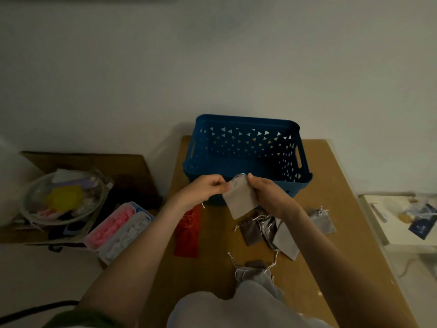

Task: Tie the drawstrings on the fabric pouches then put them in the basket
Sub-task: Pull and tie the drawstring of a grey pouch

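I hold a light grey fabric pouch [240, 200] up in front of the blue basket [246, 152]. My left hand [205, 189] pinches its top left corner and drawstring. My right hand [268, 195] grips its top right edge. The pouch hangs tilted above the wooden table [212, 268]. A pile of grey and brown pouches [267, 230] lies below my right hand. One grey pouch [322, 221] lies apart at the right. A red pouch [188, 233] lies flat under my left forearm. More grey pouches [253, 273] sit near the front edge.
The basket interior looks empty. Left of the table stand a cardboard box [132, 171], a glass bowl of odds and ends [63, 200] and a plastic tray with pink and white items [118, 230]. A low white table with papers [406, 218] stands at the right.
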